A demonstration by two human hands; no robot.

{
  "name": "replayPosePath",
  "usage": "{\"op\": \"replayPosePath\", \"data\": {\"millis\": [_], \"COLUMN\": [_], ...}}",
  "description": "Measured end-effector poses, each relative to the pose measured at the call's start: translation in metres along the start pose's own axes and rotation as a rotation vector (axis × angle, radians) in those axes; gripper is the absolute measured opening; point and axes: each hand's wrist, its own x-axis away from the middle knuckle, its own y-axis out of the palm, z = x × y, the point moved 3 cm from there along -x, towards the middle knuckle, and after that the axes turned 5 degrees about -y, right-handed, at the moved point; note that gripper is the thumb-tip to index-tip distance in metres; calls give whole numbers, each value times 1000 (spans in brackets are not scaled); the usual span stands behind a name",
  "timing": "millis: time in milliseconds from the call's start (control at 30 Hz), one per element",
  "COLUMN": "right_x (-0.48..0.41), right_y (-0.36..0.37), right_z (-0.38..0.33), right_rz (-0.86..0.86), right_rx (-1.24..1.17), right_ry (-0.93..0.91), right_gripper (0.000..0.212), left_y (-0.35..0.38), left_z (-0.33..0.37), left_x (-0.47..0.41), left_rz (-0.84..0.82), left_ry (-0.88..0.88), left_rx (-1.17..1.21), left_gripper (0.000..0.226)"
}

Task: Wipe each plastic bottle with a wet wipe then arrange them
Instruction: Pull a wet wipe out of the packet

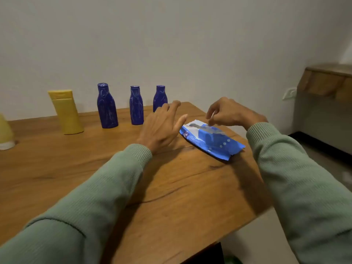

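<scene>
Plain pale wall backs a wooden table, and on its right side lies a blue wet wipe pack, flat, with its printed face up.

The right hand hangs over the far end of the pack with its fingers curled and pinching a pale strip just above the pack's top. Whether that strip is the resealable flap or the edge of a wipe is too blurred to tell. The left hand hovers just left of the pack with its fingers straight and spread, holding nothing and not touching the pack.

The bottles stand upright, all to the left of the pack and beyond it, near the wall. Three blue bottles come first: the nearest blue bottle is partly hidden behind the left hand, then the middle blue bottle and the largest blue bottle. A yellow bottle stands farther left, and a pale yellow bottle sits at the frame's edge, farthest from the pack.

By my reading the task is at its very start. No loose wipe is out and no bottle is in hand. Getting a wipe free looks like the step under way, so wiping all five bottles and arranging them is left to do.
</scene>
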Motion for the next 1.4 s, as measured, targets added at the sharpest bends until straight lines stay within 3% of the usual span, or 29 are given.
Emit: {"op": "replayPosePath", "data": {"millis": [367,800,1200,1400], "right_x": [-2,-11,-27,-28], "right_y": [23,21,3,-1], "right_z": [38,45,6,-10], "right_rz": [-118,7,263,270], "right_rx": [171,130,-303,-735], "right_ry": [199,122,-3,23], "right_gripper": [25,8,34,18], "left_y": [25,19,11,10], "left_z": [9,-3,-32,-49], "left_x": [12,12,10,10], "left_rz": [-76,-62,-50,-48], "left_ry": [-2,-42,-125,-178], "left_rx": [8,2,43,58], "left_gripper": [45,45,44,44]}}
